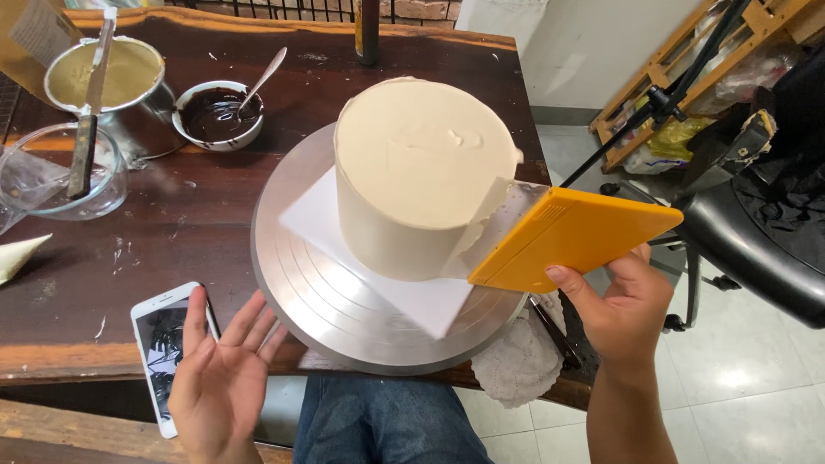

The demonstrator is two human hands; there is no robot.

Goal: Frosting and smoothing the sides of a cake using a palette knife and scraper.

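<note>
At about 7 o'clock of the turntable (318, 301), the left hand (219, 378) is held open and empty just beside its rim, above the white phone (159, 339) at the tabletop (103, 275) edge. The cream-frosted cake (421, 172) is centred on the turntable; a smooth coat is best obtained if the yellow-handled scraper (563, 236), gripped by the right hand (623, 305) at 4 o'clock, is kept upright against the side. Open room is found rightward over the floor, where the black chair (756, 241) stands near.

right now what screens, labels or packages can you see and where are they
Phone: white, rectangular, at the table's near edge by the left hand; screen lit with a dark, leafy picture.
Paper sheet: pale, printed, top left corner behind the metal pot; too blurred to make out.
Bags: yellow and clear, crumpled on the floor, far right.
</note>
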